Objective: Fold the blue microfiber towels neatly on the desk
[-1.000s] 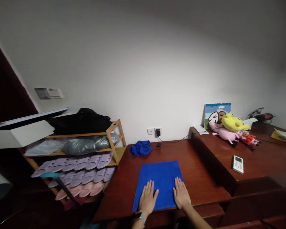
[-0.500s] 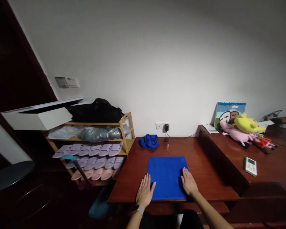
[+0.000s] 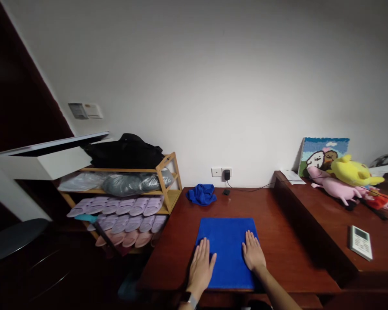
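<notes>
A blue cloth (image 3: 229, 254) is spread flat on the reddish-brown table (image 3: 168, 254). My left hand (image 3: 201, 263) rests flat over the cloth's left edge, thumb apart from the other fingers, a watch on its wrist. On the right side of the cloth lies my right hand (image 3: 254, 252), palm down with fingers extended. Neither hand grips anything. Toward the back left of the table sits a second, crumpled blue cloth (image 3: 201, 194).
A wooden rack (image 3: 171, 198) with slippers and a black bag (image 3: 126, 151) stands left. A plug (image 3: 226, 174) with its cable is behind. On the raised right surface are plush toys (image 3: 336, 185) and a white device (image 3: 361, 242).
Both hands stay on the spread cloth, the left now reaching slightly farther over it. The view has shifted, so the cloth and table appear larger and lower.
</notes>
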Available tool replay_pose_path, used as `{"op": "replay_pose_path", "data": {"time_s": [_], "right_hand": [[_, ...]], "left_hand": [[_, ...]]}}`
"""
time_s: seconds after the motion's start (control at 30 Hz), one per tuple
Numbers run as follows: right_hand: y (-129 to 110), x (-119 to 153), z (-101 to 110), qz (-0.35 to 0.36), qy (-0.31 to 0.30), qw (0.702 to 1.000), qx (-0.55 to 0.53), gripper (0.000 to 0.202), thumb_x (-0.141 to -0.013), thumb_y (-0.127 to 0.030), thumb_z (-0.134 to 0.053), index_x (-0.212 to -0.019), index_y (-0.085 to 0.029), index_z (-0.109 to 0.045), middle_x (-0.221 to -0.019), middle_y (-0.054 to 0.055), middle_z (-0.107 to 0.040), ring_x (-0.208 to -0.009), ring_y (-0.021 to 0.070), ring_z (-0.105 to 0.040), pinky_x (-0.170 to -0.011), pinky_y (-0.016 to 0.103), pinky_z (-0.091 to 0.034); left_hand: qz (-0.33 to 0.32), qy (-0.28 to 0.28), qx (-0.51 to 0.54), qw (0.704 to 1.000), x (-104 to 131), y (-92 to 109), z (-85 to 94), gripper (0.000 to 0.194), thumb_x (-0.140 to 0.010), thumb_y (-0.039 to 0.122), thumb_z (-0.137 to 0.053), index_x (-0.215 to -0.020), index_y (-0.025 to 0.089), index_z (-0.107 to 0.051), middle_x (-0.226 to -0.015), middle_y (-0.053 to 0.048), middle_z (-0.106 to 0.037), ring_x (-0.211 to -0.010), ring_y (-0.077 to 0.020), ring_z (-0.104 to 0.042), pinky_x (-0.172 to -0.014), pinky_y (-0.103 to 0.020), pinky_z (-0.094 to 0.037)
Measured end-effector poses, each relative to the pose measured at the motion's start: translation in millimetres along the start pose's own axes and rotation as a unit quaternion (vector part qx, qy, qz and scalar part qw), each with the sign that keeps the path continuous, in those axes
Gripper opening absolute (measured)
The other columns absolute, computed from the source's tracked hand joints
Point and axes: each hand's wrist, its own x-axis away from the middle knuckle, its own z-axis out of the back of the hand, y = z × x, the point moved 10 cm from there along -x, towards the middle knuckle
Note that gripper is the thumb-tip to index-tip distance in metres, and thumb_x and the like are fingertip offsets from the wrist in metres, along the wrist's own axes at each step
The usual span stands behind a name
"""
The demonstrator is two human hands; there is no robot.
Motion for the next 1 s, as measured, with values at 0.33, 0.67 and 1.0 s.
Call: {"op": "replay_pose_path", "data": {"time_s": [0.33, 0.67, 1.0], "right_hand": [[0, -1, -2, 0.018, -0.013, 1.0, 0.012, 0.068, -0.103, -0.04, -0.015, -0.16, -0.005, -0.019, -0.169, 0.009, -0.011, -0.157, 0.0217, -0.007, -0.129, 0.038, -0.007], [1, -1, -2, -0.004, -0.02, 1.0, 0.007, 0.069, -0.103, -0.044, -0.013, -0.161, -0.005, -0.016, -0.17, 0.008, -0.012, -0.157, 0.0208, -0.01, -0.129, 0.037, -0.007], [9, -69, 17, 0.006, 0.017, 1.0, -0.017, 0.072, -0.103, -0.044, -0.017, -0.16, -0.001, -0.02, -0.17, 0.012, -0.015, -0.157, 0.0223, -0.01, -0.129, 0.037, -0.007]], "left_hand": [[-0.108, -0.068, 0.064, 0.99, -52, 134, -53.5, 0.064, -0.106, 0.051, -0.015, -0.162, 0.02, -0.024, -0.167, -0.007, -0.029, -0.156, -0.0227, -0.026, -0.128, -0.047, -0.026], [0.061, -0.057, -0.013, 0.996, -35, -56, -15.4, 0.077, -0.102, 0.064, -0.018, -0.162, 0.016, -0.025, -0.168, -0.008, -0.023, -0.156, -0.0266, -0.024, -0.127, -0.048, -0.027], [0.059, -0.045, -0.011, 0.997, -28, -57, -16.5, 0.075, -0.102, 0.062, -0.018, -0.161, 0.016, -0.026, -0.168, -0.007, -0.025, -0.156, -0.0255, -0.025, -0.127, -0.047, -0.028]]}}
